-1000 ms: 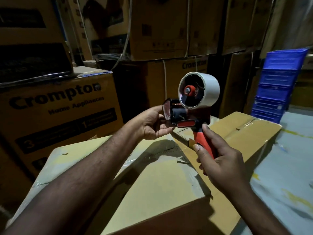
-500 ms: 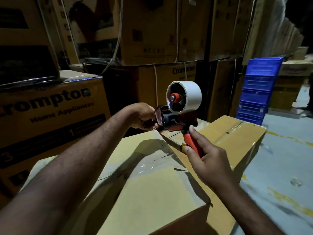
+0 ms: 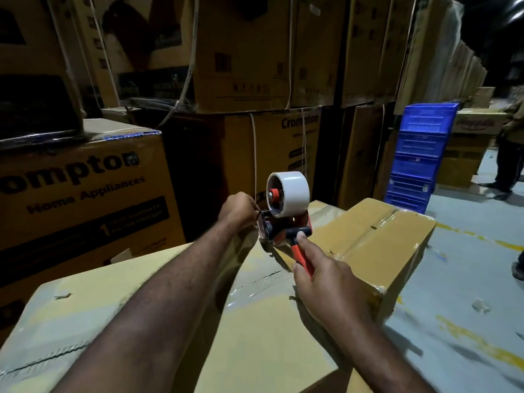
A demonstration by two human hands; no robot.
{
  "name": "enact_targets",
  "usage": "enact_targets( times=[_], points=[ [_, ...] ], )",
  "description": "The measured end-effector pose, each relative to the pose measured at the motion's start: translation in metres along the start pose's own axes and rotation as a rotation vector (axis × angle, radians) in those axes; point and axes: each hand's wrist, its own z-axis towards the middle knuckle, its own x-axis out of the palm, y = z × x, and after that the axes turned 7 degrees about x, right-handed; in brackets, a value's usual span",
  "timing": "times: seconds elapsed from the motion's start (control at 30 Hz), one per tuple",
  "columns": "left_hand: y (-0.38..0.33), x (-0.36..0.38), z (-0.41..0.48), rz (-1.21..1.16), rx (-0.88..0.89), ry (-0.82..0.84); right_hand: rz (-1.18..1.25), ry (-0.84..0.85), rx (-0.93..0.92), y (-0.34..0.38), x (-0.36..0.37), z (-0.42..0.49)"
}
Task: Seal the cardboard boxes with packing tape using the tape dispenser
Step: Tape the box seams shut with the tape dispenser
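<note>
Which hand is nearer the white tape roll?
Left. The left hand sits just beside the tape roll at the front of the dispenser; the right hand is lower, gripping the red handle.

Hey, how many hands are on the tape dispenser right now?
2. The right hand grips the red handle of the tape dispenser. The left hand holds its front end, with the fingertips partly hidden.

Left hand (image 3: 238, 209) fingertips concealed behind tape dispenser (image 3: 283, 222) front. Far right of dispenser, bystander (image 3: 509, 160) cropped at frame edge; carton print (image 3: 249, 87) illegible.
</note>
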Motion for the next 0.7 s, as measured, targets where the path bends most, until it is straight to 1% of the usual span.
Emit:
enact_targets(
  times=[0.1,0.2,0.37,0.57,0.7],
  points=[
    [0.009,0.004,0.007,-0.060,-0.039,-0.043,-0.018,-0.002,-0.014,0.003,0.002,-0.001],
    [0.013,0.008,0.014,-0.134,-0.047,0.012,-0.031,-0.004,-0.023,0.000,0.006,0.000],
    [0.018,0.018,0.025,-0.151,-0.057,0.033,0.001,0.006,0.022,-0.001,0.005,0.003],
    [0.024,0.016,0.033,-0.170,-0.117,0.091,-0.036,-0.008,-0.008,0.000,0.009,0.003],
    [0.031,0.016,0.038,-0.177,-0.133,0.080,-0.044,-0.009,-0.007,0.002,0.008,0.002]
  ],
)
